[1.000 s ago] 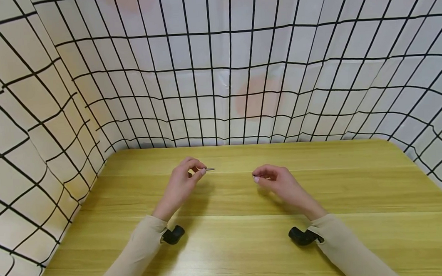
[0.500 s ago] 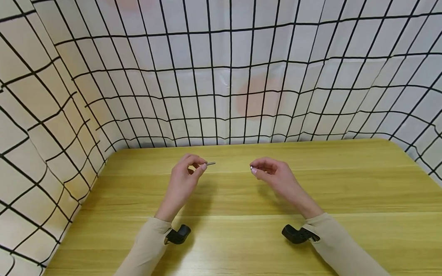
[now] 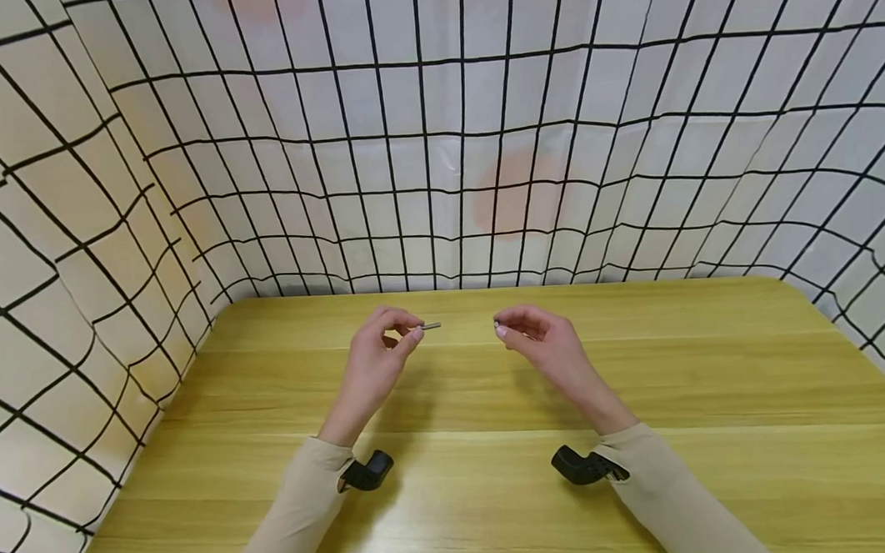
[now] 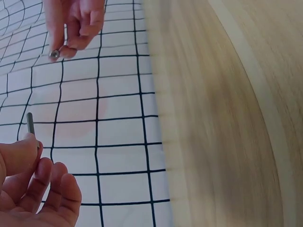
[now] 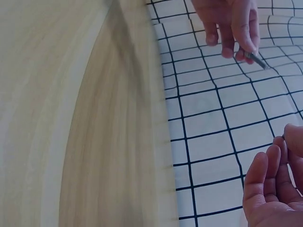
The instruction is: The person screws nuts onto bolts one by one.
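Above the table, my left hand [image 3: 375, 351] pinches a thin grey metal rod [image 3: 432, 325] between thumb and index finger. The rod's free end points right, towards the other hand; its near end is hidden in the fingertips. My right hand [image 3: 547, 346] pinches a small, shiny, rounded metal piece [image 4: 55, 54] at its fingertips, seen best in the left wrist view. What kind of piece it is I cannot tell. A short gap separates the rod from that piece. In the right wrist view the rod [image 5: 257, 60] slants down out of the left fingertips.
A yellowish wooden table [image 3: 470, 509] spreads under both hands. Behind it and at the sides hangs a white cloth [image 3: 399, 162] with a black grid. Black curved mounts [image 3: 368, 471] stick out from both beige sleeves [image 3: 296, 501].
Both hands have risen a little in the head view and come closer together. The gap between the rod and the small metal piece has narrowed. Each hand keeps its pinch.
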Motion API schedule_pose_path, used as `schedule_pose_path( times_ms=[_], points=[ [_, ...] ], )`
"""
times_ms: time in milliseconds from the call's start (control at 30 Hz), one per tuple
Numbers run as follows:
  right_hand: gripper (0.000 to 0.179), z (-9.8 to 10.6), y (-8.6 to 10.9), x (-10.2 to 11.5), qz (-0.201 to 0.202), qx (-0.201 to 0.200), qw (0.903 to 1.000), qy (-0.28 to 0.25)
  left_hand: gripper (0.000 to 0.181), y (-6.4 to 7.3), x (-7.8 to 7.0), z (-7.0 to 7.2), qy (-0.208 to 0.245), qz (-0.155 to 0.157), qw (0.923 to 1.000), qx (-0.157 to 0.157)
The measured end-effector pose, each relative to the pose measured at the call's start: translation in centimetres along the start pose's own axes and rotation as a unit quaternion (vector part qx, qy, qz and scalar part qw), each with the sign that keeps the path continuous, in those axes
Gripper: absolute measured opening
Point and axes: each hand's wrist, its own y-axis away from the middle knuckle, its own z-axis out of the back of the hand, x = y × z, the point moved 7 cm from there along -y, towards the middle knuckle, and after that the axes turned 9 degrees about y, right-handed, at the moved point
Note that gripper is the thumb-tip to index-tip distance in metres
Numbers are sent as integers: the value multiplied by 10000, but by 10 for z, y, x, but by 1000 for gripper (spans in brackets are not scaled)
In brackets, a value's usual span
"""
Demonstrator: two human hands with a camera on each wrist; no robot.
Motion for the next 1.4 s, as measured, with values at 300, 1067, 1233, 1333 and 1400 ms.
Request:
schedule_pose_path(
  times_ms=[300,1067,1233,1333,1400],
  points=[
    [29,-5,-2,6,68,-49,9998,-180,4,-1,-2,0,99,-4,9999,-99],
    [27,-15,-3,20,113,-105,9992,-375,8,-3,-2,-2,735,423,9950,-532],
    [28,-16,-2,22,110,-115,9989,-434,10,-1,2,0,1074,645,9887,-818],
    [28,-17,-1,25,147,-110,9987,-480,11,0,2,0,1251,713,9854,-909],
    [28,-18,-1,26,175,-100,9985,-507,11,1,3,-1,1343,754,9834,-955]
  ],
)
